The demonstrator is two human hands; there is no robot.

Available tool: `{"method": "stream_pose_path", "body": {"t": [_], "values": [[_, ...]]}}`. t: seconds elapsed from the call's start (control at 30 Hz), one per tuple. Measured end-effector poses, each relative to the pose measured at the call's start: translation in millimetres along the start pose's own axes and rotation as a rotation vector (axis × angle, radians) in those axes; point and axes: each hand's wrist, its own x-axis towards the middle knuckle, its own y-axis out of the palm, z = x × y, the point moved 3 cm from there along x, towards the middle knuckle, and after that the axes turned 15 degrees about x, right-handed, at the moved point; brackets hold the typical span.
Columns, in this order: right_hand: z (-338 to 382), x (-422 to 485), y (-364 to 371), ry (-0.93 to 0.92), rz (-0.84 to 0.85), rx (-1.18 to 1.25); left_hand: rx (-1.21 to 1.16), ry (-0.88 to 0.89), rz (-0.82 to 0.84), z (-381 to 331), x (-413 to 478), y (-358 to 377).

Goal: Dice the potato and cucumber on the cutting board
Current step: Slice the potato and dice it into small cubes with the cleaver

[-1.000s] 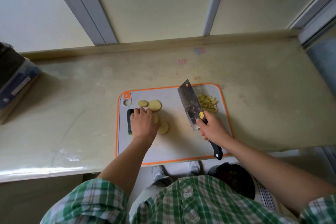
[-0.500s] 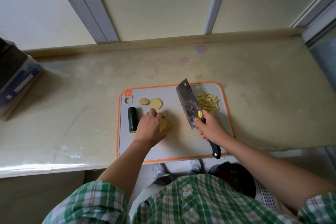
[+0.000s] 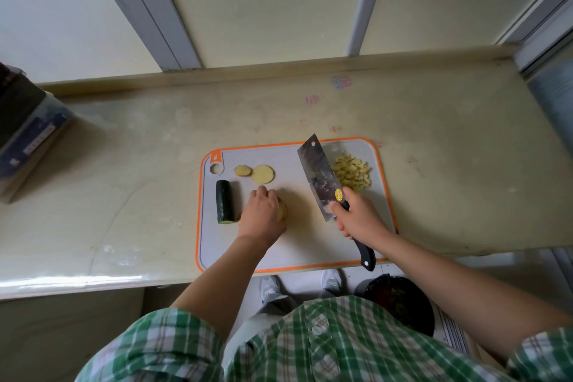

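Since the left hand (image 3: pixel 262 214) slid off the cucumber (image 3: pixel 224 205) a second ago and moved to mid-board, its fingers are now curled over a little stack (image 3: pixel 281 211) of potato rounds. My guess is that stack gets diced next, while the cucumber waits whole at the left edge of the board (image 3: pixel 310 245). The right hand (image 3: pixel 356 217) is still clenched round the handle of the cleaver (image 3: pixel 319 177), blade tilted between the stack and the dice (image 3: pixel 352 175). Count: one cucumber chunk, two loose slices (image 3: pixel 263 174) at the back, one stack (can't tell how many in it), one heap of dice, one cleaver, one board.
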Motion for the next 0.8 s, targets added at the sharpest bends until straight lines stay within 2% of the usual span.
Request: {"method": "stream_pose_path", "body": {"t": [0.13, 0.3, 0.37, 0.43, 0.6, 0.8], "values": [[0, -2, -2, -0.003, -0.003, 0.005, 0.026, 0.089, 0.013, -7, 6, -3], [0, -3, -11, -0.008, -0.028, -0.011, 0.066, 0.347, -0.039, -35, 16, -10], [-2, -2, -15, -0.008, -0.039, -0.024, 0.077, 0.396, -0.047, -40, 18, -9], [-3, 0, -17, -0.009, -0.051, -0.026, 0.060, 0.347, -0.047, -38, 17, -8], [-4, 0, -18, -0.009, -0.057, -0.030, 0.001, 0.067, -0.027, -35, 9, -2], [-3, -4, -20, -0.016, -0.031, -0.027, 0.043, 0.201, -0.042, -45, 13, -3]]}}
